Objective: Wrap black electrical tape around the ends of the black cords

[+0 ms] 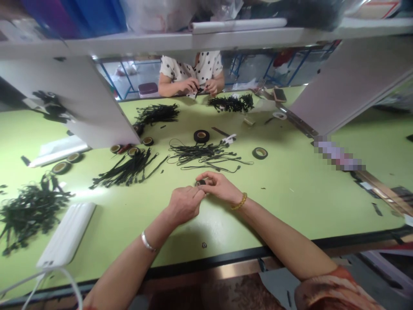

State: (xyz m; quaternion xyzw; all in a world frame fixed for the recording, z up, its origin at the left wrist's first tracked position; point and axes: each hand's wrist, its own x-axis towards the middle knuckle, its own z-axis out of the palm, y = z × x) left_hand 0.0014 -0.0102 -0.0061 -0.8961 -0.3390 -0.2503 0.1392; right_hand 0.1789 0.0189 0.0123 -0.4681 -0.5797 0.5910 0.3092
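Right hand: fingers and thumb curled around small tape roll, grasping it above tabletop, near center. Left hand: fingers curled in, meeting right hand at roll; cannot tell whether anything is pinched. Looped black cables: spread just beyond hands. Large tape roll: lying flat behind cables. Second cable bundle: left of loops. White power strip: tabletop, far left.
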